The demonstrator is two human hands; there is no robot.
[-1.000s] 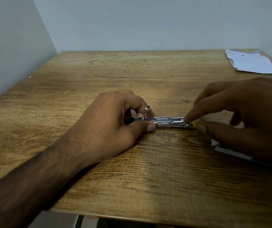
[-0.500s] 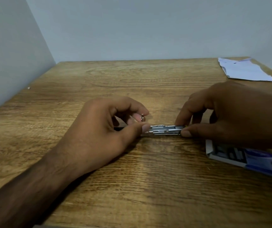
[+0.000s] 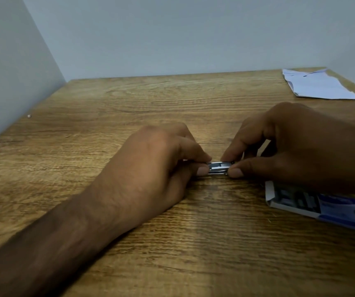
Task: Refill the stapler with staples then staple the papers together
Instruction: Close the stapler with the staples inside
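Note:
A small metal stapler (image 3: 219,167) lies flat on the wooden table (image 3: 172,99), only a short silvery stretch showing between my two hands. My left hand (image 3: 155,166) pinches its left end with thumb and fingers. My right hand (image 3: 290,144) pinches its right end between thumb and forefinger. Most of the stapler body is hidden under the left fingers. A white and blue staple box (image 3: 320,205) lies open just under my right hand. The white papers (image 3: 318,86) rest at the far right corner of the table.
Grey walls close the table at the back and on the left. A tiny pale speck (image 3: 29,116) sits near the left edge. The table's near edge runs along the bottom of the view.
My right hand has slid left along the stapler, so the visible metal stretch between the hands is much shorter. The upright metal piece near my left fingers is no longer seen.

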